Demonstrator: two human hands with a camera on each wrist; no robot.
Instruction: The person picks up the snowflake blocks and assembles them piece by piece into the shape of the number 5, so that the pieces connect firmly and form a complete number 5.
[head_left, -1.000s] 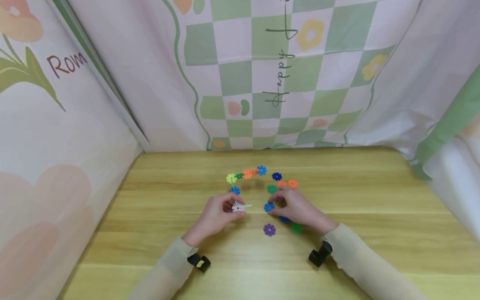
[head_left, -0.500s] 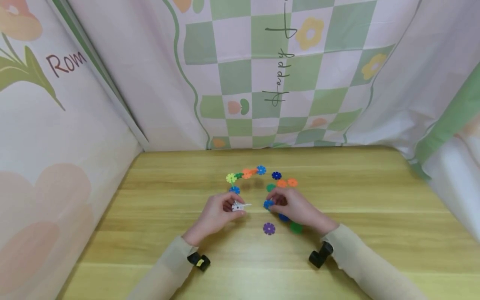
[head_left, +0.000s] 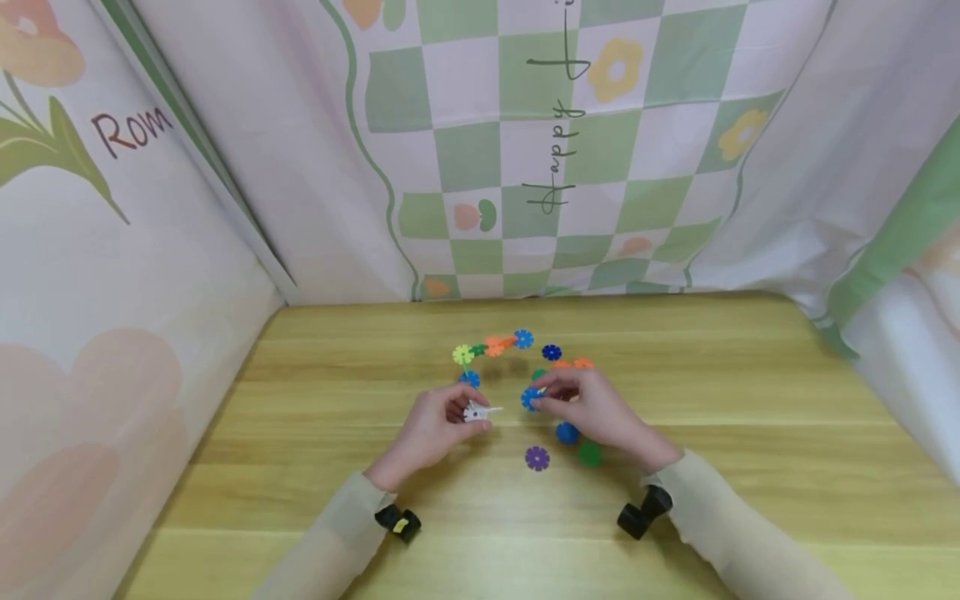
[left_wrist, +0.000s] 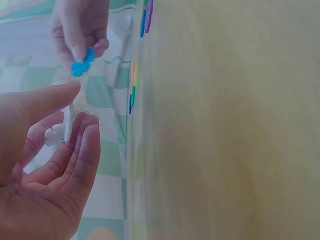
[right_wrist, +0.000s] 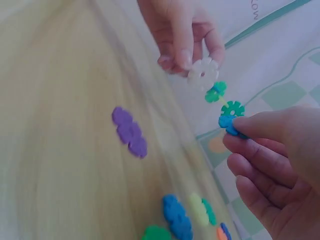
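Observation:
My left hand (head_left: 427, 429) grips a white notched snowflake disc (head_left: 475, 412), which has a second white piece joined to it in the left wrist view. Thumb and fingers of my right hand (head_left: 600, 408) pinch a blue snowflake disc (head_left: 531, 398), held up off the table a short way right of the white pieces. The two held discs are apart. Behind the left hand, a linked chain runs from a blue disc (head_left: 469, 380) through a yellow-green disc (head_left: 463, 355) and an orange disc (head_left: 494, 346) to a light blue disc (head_left: 523, 338). Whether it joins the white discs is hidden.
On the wooden table (head_left: 300, 467) lie a purple disc (head_left: 537, 458), a green disc (head_left: 590, 454) and another blue disc (head_left: 567, 432), near the right hand. A dark blue disc (head_left: 552, 352) and orange discs (head_left: 583, 363) lie behind it. A patterned curtain (head_left: 525, 167) hangs at the back.
The right hand has moved slightly away from me and left, bringing the blue disc with it and uncovering more of the blue disc on the table. The left hand has stayed in place.

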